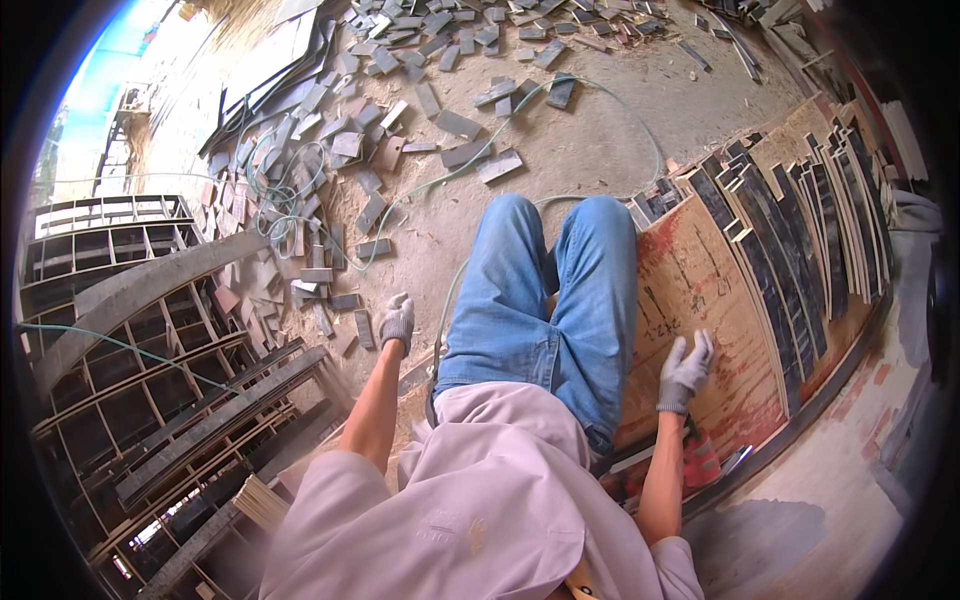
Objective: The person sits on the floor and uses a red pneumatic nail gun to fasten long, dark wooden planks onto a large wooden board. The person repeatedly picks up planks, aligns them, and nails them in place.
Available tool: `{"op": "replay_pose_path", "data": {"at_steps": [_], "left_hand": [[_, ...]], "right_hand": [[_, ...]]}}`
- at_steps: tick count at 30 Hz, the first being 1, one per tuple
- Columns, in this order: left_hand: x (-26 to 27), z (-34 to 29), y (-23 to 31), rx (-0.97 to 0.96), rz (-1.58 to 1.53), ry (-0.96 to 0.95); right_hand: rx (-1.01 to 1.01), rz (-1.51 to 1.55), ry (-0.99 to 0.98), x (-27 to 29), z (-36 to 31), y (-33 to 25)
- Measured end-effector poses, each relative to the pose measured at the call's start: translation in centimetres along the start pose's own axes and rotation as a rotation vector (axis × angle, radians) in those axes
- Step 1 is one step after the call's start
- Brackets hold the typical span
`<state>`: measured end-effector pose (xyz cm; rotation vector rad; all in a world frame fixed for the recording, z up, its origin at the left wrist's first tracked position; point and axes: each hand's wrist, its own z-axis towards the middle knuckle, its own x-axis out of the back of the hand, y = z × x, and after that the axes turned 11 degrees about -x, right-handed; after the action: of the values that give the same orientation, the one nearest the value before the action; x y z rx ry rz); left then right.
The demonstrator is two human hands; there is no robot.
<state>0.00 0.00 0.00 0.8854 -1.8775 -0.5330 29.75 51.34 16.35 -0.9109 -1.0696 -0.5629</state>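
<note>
Left hand (pixel 397 322): left of my jeans (pixel 505 305), curled; I can't tell if fingers meet.
Right hand (pixel 686 374): over the board (pixel 735 375), fingers apart.

Red object (pixel 703 462) partly behind right forearm (pixel 660 492)

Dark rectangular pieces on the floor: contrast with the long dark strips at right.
The dark rectangular pieces are short, the long dark strips longer. The pieces lie scattered on the dusty floor; the strips sit side by side on a reddish wooden board. Both look dark.
</note>
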Motion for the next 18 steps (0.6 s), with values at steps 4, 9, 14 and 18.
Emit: {"op": "replay_pose_path", "data": {"at_steps": [4, 9, 14, 18], "left_hand": [[-0.7, -4.3, 4.5, 0.056, -0.174, -0.026], [1.7, -3.6, 5.4, -0.183, -0.006, 0.038], [-4.0, -7.3, 28.6, -0.639, -0.255, -0.285], [-13.3, -8.5, 40.7, -1.047, -0.315, -0.236]], "right_hand": [[-0.121, -0.092, -0.01, 5.6, -4.4, 0.6], [-0.412, -0.187, -0.041, 10.6, -12.1, 4.2], [-0.615, -0.325, -0.049, 13.9, -16.3, 5.8], [-0.728, -0.215, -0.023, 13.1, -17.7, 6.2]]}}
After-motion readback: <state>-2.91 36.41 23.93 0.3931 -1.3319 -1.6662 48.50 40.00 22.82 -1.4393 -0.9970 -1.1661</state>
